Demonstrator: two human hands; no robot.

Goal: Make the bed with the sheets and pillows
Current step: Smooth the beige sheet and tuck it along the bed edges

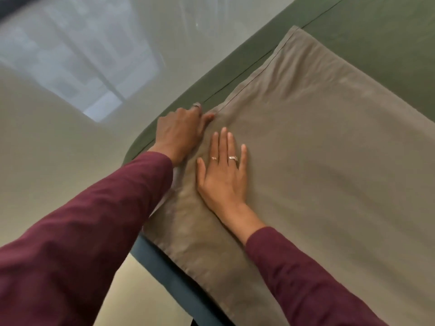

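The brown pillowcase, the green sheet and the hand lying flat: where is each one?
brown pillowcase [329, 149], head view, its smooth middle.
green sheet [376, 31], head view, bare part beyond the pillowcase.
right hand [223, 180], head view, back of the hand.

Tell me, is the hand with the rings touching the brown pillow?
Touching. The head view shows the right hand lying flat on the brown pillow, fingers spread straight, with no gap under the palm.

The bed [164, 267] carries a green sheet [376, 38]. A taupe pillowcase [329, 161] lies flat on the sheet, near the bed's corner.
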